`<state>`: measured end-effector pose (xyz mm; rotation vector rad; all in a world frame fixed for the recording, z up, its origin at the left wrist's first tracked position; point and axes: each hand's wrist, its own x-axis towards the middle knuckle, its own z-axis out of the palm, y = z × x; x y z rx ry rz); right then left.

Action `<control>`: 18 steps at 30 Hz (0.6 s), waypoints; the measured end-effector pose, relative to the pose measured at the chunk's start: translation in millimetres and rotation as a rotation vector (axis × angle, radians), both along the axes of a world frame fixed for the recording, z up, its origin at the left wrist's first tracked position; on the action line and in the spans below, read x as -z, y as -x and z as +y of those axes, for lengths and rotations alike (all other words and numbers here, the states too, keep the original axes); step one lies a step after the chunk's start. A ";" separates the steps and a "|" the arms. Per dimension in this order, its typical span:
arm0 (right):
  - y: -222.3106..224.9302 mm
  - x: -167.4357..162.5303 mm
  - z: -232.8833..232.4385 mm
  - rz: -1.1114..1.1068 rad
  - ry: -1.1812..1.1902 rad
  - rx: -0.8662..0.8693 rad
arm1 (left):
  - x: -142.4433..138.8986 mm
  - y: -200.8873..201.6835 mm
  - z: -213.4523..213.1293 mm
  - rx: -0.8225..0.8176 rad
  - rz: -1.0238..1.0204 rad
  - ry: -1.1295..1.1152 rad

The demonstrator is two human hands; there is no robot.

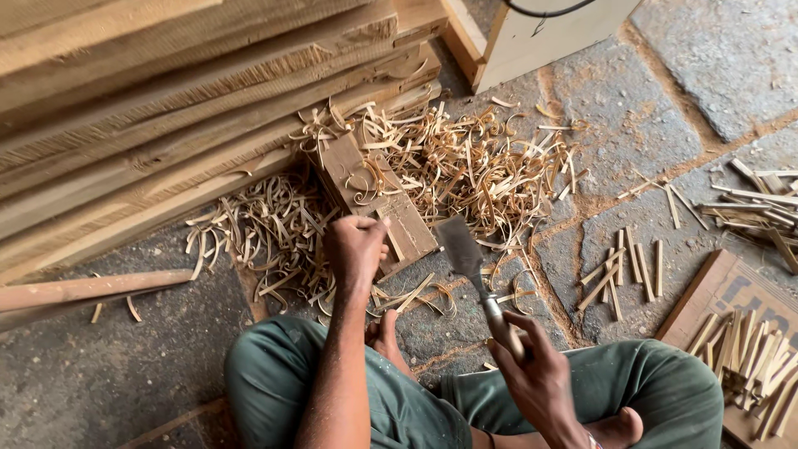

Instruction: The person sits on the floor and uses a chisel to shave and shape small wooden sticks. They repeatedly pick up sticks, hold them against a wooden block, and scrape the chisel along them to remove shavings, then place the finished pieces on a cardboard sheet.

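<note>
Head view: left hand [356,243] fisted on wood block [378,199]; right hand [539,374] grips chisel [467,264] beside it.

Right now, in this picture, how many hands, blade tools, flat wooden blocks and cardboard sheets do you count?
Hands: 2, the left hand closed in a fist on the block and the right hand gripping the tool handle
Blade tool: 1
Wooden block: 1
Cardboard sheet: 1
Total: 5
</note>
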<state>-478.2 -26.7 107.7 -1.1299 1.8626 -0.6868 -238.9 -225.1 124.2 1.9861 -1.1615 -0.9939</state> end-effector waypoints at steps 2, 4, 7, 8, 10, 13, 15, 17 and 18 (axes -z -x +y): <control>2.2 -12.3 9.5 0.004 0.180 0.006 | -11.5 -0.9 5.9 -0.008 -0.148 0.139; 3.5 -23.7 18.0 -0.001 0.270 0.000 | -16.8 14.3 19.3 0.130 -0.088 0.205; 3.6 -38.3 34.3 -0.006 0.233 -0.048 | -9.9 50.0 56.4 0.698 0.101 1.001; 2.9 -40.8 39.6 -0.003 0.215 -0.072 | -4.2 55.3 69.1 0.863 0.024 1.080; -2.8 -39.5 47.5 -0.036 0.165 -0.064 | 10.9 57.1 82.5 1.034 -0.059 0.988; -10.6 -32.0 55.7 -0.069 0.108 -0.035 | 30.9 57.2 92.1 1.164 -0.085 0.861; -12.5 -27.3 56.6 0.002 0.142 -0.106 | 38.1 56.2 93.6 1.177 -0.081 0.813; -13.7 -24.0 54.2 0.197 0.356 -0.297 | 39.5 54.7 95.0 1.169 -0.075 0.788; -14.2 -24.0 53.8 0.296 0.466 -0.390 | 38.6 54.4 95.4 1.161 -0.059 0.790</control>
